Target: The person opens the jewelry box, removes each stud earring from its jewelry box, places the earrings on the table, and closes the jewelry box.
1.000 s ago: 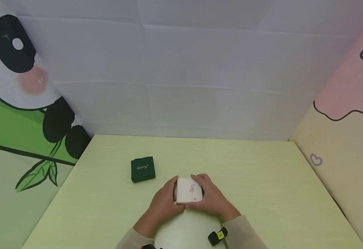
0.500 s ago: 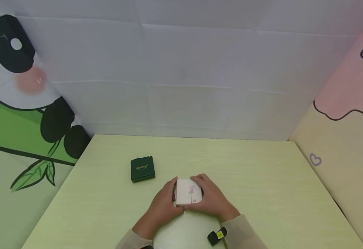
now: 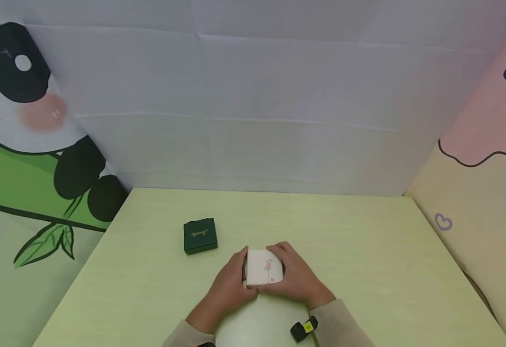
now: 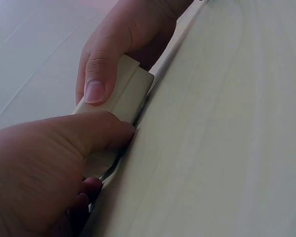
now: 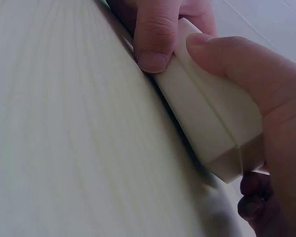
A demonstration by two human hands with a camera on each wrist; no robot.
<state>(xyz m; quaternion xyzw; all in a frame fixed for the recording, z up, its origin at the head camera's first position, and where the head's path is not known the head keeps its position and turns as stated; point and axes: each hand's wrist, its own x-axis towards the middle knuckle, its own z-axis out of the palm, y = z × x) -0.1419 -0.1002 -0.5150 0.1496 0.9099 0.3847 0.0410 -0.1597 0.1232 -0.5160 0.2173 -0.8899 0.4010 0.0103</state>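
A small white box (image 3: 261, 267) with a pink flower printed on its top is held between both hands near the front middle of the table. My left hand (image 3: 231, 282) grips its left side, and my right hand (image 3: 296, 277) its right side. A seam between lid and base runs along the box side (image 5: 187, 106) in the right wrist view. There the right thumb (image 5: 227, 54) presses on the lid part, while the left thumb (image 5: 155, 44) lies on the lower part, close to the table. Most other fingers are hidden behind the box.
A dark green box (image 3: 199, 236) with gold lettering lies on the pale table (image 3: 344, 241), beyond the hands and to the left. A white sheet (image 3: 253, 106) hangs behind the table's far edge. Printed cartoon panels stand at both sides. A black strap (image 3: 304, 329) sits by the right cuff.
The near edge of the white box's top has come very slightly toward me. Both hands keep their hold with almost no movement, and the green box stays put.
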